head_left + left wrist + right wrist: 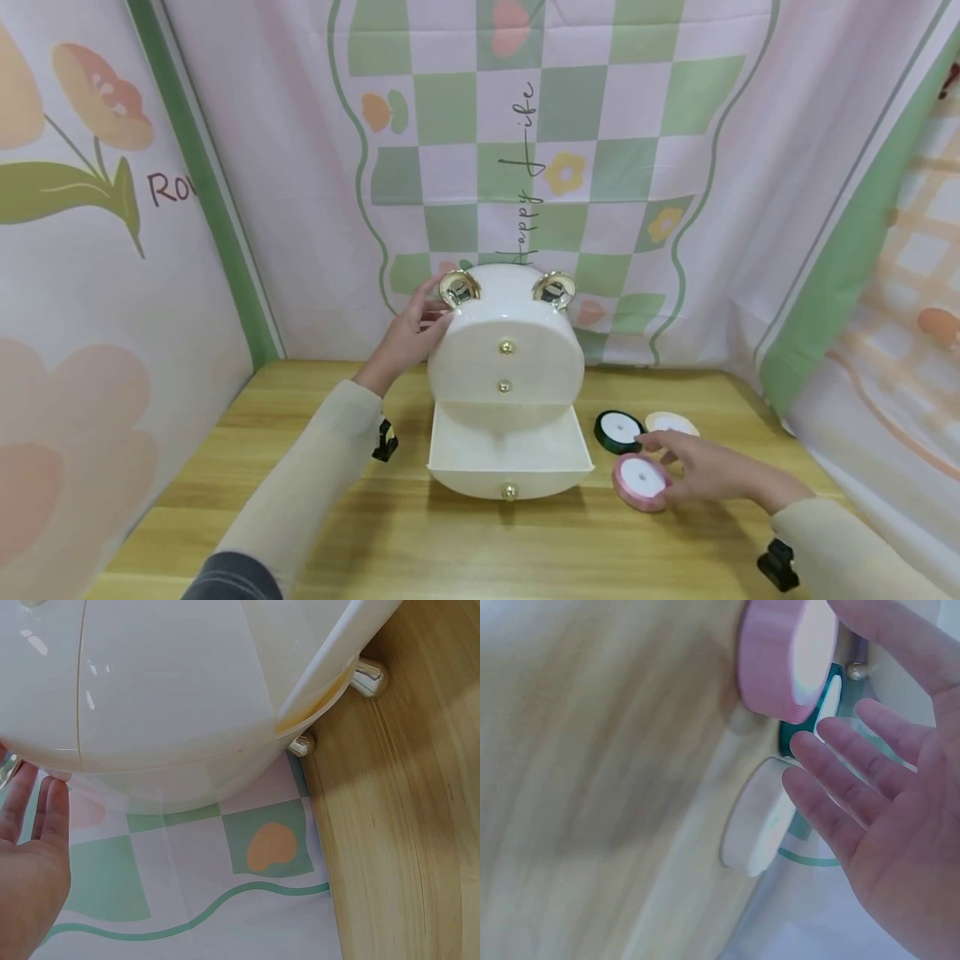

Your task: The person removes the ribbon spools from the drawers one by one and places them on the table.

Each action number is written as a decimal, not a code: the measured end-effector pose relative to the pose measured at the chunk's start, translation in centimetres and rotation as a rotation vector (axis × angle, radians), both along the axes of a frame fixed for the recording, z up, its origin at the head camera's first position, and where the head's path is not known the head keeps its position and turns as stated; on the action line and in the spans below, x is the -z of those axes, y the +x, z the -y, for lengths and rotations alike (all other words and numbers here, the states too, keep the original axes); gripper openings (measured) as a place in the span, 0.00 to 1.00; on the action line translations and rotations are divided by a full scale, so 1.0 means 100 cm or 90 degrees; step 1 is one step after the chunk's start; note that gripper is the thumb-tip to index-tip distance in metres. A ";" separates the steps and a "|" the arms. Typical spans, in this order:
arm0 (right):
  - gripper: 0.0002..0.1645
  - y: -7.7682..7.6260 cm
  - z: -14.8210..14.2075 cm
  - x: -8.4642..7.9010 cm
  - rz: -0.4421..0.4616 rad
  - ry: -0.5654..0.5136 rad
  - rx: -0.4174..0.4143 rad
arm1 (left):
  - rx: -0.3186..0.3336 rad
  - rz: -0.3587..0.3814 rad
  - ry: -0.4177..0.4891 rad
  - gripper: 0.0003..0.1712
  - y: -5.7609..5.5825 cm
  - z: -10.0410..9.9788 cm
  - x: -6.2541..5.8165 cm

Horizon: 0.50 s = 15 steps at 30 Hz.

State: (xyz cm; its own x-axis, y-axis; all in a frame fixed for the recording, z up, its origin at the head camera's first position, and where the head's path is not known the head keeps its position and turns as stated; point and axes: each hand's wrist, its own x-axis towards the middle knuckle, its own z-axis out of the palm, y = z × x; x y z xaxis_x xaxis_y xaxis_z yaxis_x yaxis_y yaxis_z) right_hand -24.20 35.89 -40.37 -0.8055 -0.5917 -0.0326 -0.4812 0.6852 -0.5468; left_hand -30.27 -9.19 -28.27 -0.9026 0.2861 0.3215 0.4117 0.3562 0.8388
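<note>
A glossy white storage box (480, 358) with gold ears and gold ball knobs stands on the table, its bottom drawer (510, 437) pulled out. My left hand (412, 332) rests against the box's upper left side, fingertips by the left gold ear (459, 287); the left wrist view shows these fingers nearly straight. To the right of the box, my right hand (708, 468) hovers over three ribbon rolls with its fingers spread. Its thumb is right at the pink ribbon roll (769, 664). The dark green ribbon roll (609, 442) and the pale ribbon roll (750, 817) lie beyond the fingertips.
The wooden table (360, 533) reaches back to a hanging cloth (300, 208) with a green check print, close behind the box. More printed cloth (67, 292) hangs along the left and right sides. Short gold feet (301, 744) hold the box off the tabletop.
</note>
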 end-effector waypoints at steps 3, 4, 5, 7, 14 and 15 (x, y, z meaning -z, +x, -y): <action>0.48 0.000 0.001 -0.006 -0.006 0.002 0.001 | -0.001 0.000 0.001 0.38 -0.001 0.000 0.000; 0.47 0.000 0.001 -0.008 -0.013 0.002 -0.003 | -0.001 -0.001 0.001 0.38 -0.001 0.000 0.001; 0.46 0.000 0.002 -0.010 -0.018 -0.001 -0.008 | -0.001 -0.001 0.001 0.38 -0.001 0.000 0.001; 0.44 0.000 0.003 -0.013 -0.040 -0.006 -0.022 | 0.000 -0.001 0.000 0.38 -0.002 0.000 0.001; 0.37 0.003 0.017 -0.033 -0.082 -0.007 -0.025 | 0.001 -0.005 -0.002 0.38 -0.002 0.001 0.002; 0.36 0.004 0.020 -0.036 -0.085 -0.007 -0.028 | 0.001 -0.006 -0.001 0.38 -0.002 0.001 0.002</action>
State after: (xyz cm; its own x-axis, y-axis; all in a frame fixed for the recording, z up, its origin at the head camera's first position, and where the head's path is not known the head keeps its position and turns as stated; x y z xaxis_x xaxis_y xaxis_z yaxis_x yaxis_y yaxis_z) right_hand -23.80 33.91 -36.80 -0.7755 -0.6262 0.0801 -0.5796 0.6559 -0.4836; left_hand -30.49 -9.25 -28.49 -0.8990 0.2887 0.3292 0.4202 0.3570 0.8343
